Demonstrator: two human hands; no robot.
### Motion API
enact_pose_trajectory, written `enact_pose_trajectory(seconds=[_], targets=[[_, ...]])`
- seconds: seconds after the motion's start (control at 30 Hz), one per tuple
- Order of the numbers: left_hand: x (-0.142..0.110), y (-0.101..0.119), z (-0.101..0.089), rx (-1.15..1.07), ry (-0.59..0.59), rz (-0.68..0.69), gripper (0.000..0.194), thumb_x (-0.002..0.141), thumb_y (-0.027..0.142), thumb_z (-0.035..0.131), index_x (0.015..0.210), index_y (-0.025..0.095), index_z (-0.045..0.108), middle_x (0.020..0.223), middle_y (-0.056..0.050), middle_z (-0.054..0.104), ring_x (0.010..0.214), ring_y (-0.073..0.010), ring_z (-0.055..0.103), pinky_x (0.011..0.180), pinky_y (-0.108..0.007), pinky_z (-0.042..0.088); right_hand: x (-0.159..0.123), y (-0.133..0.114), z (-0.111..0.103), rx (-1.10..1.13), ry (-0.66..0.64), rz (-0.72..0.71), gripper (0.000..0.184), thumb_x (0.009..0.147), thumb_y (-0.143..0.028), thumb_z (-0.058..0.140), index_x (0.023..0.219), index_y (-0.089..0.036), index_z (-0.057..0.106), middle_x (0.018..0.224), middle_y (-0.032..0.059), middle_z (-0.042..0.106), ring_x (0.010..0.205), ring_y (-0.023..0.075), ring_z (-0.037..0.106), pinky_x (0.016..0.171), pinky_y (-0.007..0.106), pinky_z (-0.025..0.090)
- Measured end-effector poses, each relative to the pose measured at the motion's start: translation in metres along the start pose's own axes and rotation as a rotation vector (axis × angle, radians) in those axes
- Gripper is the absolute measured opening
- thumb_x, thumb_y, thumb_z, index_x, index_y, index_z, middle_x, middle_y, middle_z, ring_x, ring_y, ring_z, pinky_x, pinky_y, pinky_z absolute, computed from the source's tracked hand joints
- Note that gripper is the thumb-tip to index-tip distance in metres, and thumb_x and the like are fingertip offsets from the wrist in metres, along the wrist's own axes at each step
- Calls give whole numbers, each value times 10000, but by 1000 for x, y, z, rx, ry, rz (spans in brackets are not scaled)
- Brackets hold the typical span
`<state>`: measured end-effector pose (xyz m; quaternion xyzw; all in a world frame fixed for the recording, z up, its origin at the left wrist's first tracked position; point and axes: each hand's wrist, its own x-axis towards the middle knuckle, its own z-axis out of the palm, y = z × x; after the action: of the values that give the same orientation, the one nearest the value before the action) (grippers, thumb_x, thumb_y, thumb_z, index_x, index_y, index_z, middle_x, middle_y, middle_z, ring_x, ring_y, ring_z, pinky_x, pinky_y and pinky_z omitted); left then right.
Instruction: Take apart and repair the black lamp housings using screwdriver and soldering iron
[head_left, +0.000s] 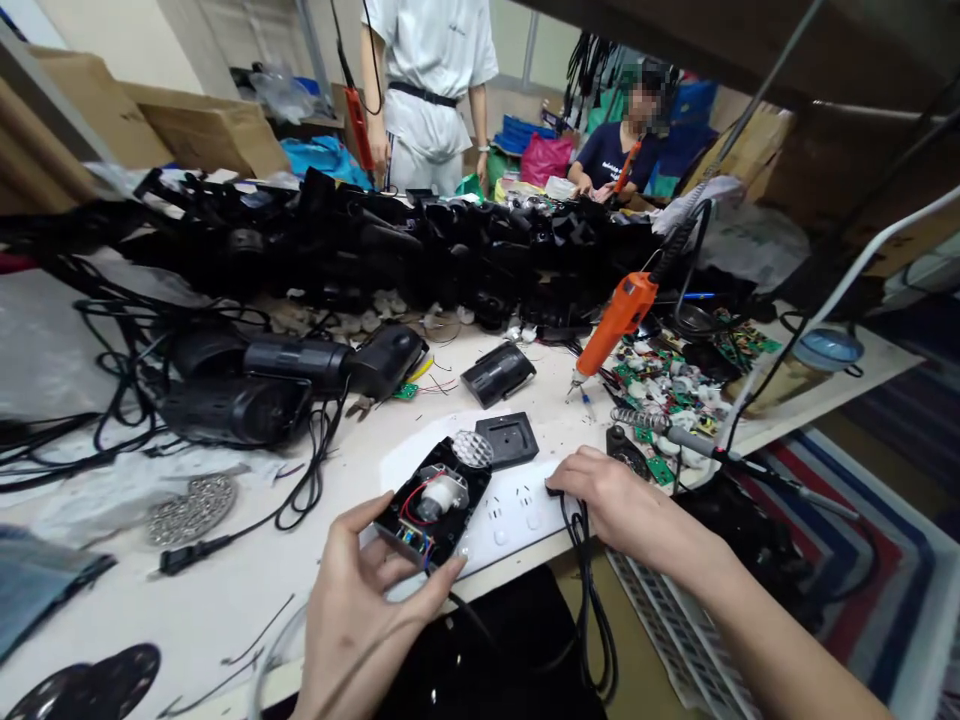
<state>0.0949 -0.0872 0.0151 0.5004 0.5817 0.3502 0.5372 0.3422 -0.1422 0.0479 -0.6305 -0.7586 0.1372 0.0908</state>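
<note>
My left hand (360, 610) grips an opened black plastic housing (474, 510) by its sides, tilted over the front edge of the bench. Inside it show a white motor (442, 492), red wires and a small circuit board (415, 537). A power cord runs out of its lower end. My right hand (619, 500) is closed on a black plug (553, 487) at the right end of a white power strip (504, 518). My fingers partly cover the plug, so I cannot tell how deep it sits. Its black cord (589, 600) hangs below the bench edge.
An orange electric screwdriver (616, 322) hangs over the bench, near a soldering iron (686, 438) and a heap of circuit boards (675, 400). Black housings (232, 405) and cords lie left. Black parts (420, 245) are piled behind. Two people (431, 85) are across the bench.
</note>
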Motion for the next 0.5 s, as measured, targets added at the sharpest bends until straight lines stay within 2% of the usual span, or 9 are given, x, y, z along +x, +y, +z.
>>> enact_pose_trajectory(seconds=[0.1, 0.17, 0.27, 0.4, 0.5], targets=[[-1, 0, -3, -7, 5, -29, 775, 520, 415, 836, 1161, 238, 439, 933, -76, 733, 771, -290, 737, 754, -516, 605, 7, -6, -4, -79, -72, 9, 498, 673, 146, 383, 941, -130, 700, 871, 84, 660, 859, 219, 580, 761, 322, 511], [0, 2, -6, 0, -1, -34, 731, 529, 397, 830, 1139, 245, 456, 901, -62, 741, 778, -297, 739, 754, -507, 609, 8, -7, -5, -102, -88, 18, 483, 659, 148, 385, 902, -131, 694, 856, 82, 653, 857, 223, 576, 758, 326, 509], [2, 4, -12, 72, 27, -20, 671, 545, 391, 822, 1107, 243, 487, 838, -53, 747, 715, -301, 735, 707, -499, 618, 3, -3, -6, -68, -43, -16, 505, 668, 143, 381, 942, -147, 689, 869, 77, 657, 859, 219, 576, 763, 330, 516], [3, 6, -17, 119, 44, -3, 738, 527, 471, 828, 1130, 221, 486, 866, -84, 749, 704, -287, 735, 684, -462, 621, -4, 0, -6, -31, 67, -42, 540, 695, 140, 354, 1007, -163, 674, 932, 82, 654, 896, 219, 570, 782, 342, 524], [2, 7, -16, 99, 25, -25, 763, 533, 468, 828, 1157, 215, 469, 881, -95, 748, 723, -266, 736, 664, -398, 621, -2, -3, -5, -51, 17, -51, 524, 688, 141, 365, 997, -144, 676, 907, 85, 646, 877, 222, 561, 765, 341, 520]])
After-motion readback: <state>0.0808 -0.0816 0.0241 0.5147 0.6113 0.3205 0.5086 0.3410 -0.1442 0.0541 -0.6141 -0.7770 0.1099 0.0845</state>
